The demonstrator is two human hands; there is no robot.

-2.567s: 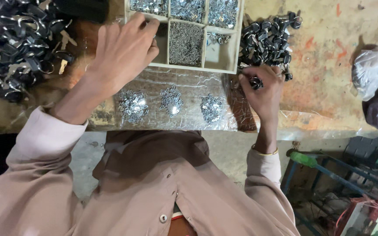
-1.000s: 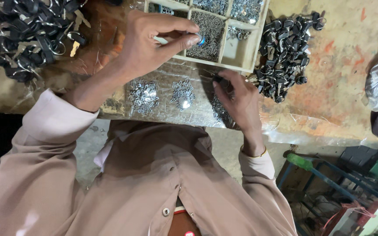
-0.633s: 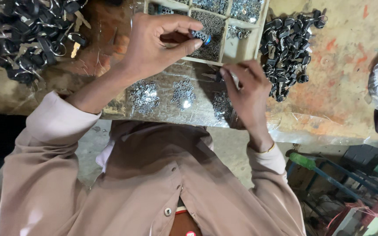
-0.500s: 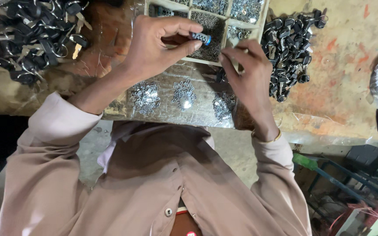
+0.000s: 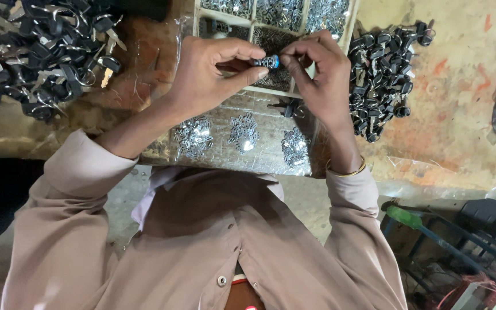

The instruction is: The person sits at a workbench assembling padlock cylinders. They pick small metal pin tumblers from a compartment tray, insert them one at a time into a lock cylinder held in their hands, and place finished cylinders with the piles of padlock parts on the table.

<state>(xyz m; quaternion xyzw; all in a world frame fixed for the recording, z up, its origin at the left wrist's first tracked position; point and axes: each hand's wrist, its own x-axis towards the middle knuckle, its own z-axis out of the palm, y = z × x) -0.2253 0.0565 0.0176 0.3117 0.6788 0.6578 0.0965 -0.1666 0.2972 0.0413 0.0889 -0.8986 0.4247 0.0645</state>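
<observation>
Your left hand (image 5: 202, 74) and right hand (image 5: 322, 74) both pinch small cylinder (image 5: 266, 61) at fingertips, raised over tray (image 5: 271, 90) so bits drop in. Probably lock barrel; blurry.

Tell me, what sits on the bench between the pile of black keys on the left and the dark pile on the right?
In the head view, a wooden compartment tray of small metal parts and three little silvery heaps; both hands meet above them.
</observation>
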